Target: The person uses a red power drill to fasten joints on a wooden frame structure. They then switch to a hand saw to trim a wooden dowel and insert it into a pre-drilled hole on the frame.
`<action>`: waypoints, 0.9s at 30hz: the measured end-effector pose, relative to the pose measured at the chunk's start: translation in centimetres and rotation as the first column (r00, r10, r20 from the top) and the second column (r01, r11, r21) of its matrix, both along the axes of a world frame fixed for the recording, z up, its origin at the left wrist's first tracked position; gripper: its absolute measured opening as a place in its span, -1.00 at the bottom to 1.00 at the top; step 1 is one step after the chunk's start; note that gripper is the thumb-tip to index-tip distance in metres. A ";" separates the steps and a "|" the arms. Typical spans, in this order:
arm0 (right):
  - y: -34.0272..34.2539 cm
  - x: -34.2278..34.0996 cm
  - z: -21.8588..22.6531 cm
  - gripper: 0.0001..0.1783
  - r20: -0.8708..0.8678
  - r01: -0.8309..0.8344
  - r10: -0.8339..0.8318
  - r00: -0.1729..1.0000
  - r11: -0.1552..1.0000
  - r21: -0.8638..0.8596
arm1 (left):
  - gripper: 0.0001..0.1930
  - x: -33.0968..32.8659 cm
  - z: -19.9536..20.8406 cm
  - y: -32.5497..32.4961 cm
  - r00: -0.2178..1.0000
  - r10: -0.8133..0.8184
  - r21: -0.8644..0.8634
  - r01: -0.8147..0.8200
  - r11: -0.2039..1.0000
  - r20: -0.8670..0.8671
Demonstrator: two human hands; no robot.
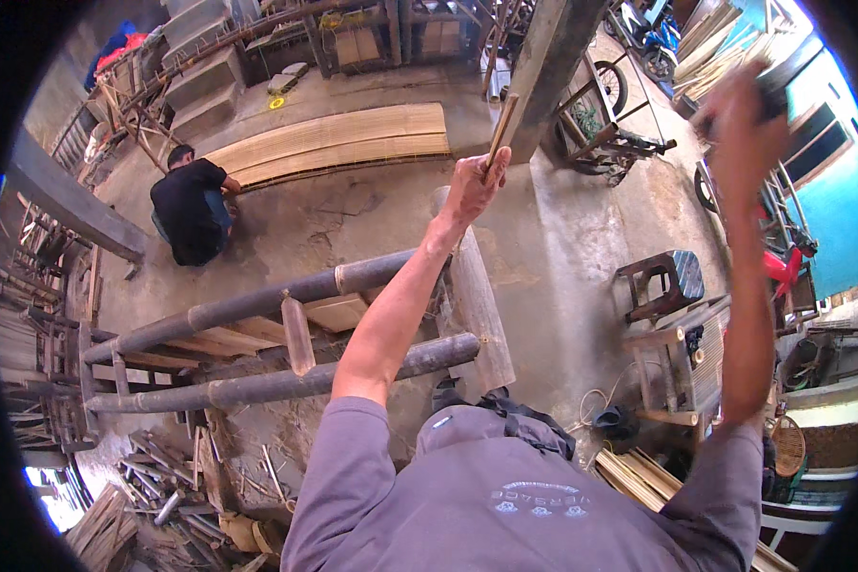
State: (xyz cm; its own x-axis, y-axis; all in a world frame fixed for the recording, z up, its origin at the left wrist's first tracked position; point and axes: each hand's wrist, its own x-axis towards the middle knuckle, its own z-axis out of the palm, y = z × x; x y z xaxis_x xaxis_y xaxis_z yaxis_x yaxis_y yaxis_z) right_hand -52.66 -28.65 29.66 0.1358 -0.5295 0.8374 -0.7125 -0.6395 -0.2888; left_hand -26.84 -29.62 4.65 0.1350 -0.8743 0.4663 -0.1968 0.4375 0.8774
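Note:
My left hand (pixel 475 191) is closed around a flat strip of bamboo or wood (pixel 505 126), held out in front of me with its upper end pointing up. Just beyond it rises a square post. On the right, my right hand (pixel 742 124) is raised high and smeared by motion. A dark shape (pixel 774 99) shows beside that hand, too blurred to name. Below my left forearm is a frame of thick dark bamboo poles (pixel 257 303), with a short upright piece (pixel 297 336) between two rails.
A person in black (pixel 193 208) crouches at the left beside a long slatted bamboo mat (pixel 343 141). A wooden stool (pixel 665 284) and a bamboo bench (pixel 682 362) stand to the right. Scrap wood (pixel 162 486) lies at lower left. A cart (pixel 601 124) stands beyond the post (pixel 553 67).

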 end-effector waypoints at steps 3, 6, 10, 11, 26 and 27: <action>5.3 2.9 -7.6 -0.83 -0.622 0.172 0.152 0.768 0.887 0.429 | -0.38 0.6 0.2 1.2 0.998 0.037 -0.021 -0.036 0.999 0.053; 1.6 0.2 -3.9 -0.68 -0.558 0.104 -0.015 0.830 0.986 0.128 | -0.39 0.6 1.2 0.6 0.998 0.046 -0.030 -0.044 0.999 0.048; 0.3 -0.8 5.5 -0.79 0.274 -0.139 0.104 0.956 0.984 0.110 | -0.38 0.1 0.9 1.4 0.999 0.009 -0.017 -0.008 1.000 0.033; 0.3 -1.1 4.1 -0.78 0.279 -0.145 0.122 0.952 0.987 0.064 | -0.39 -0.2 1.2 1.2 1.000 -0.004 -0.020 0.005 1.000 0.029; 6.8 3.1 -7.9 -0.68 -0.588 0.283 -0.003 0.809 0.878 0.386 | -0.47 -0.3 -0.4 1.3 1.000 0.007 -0.044 -0.007 0.999 0.013; 8.1 4.7 -8.1 -0.57 -0.827 0.426 0.153 0.541 0.798 0.426 | -0.47 0.2 -0.7 1.2 1.000 0.001 -0.046 -0.001 0.999 -0.001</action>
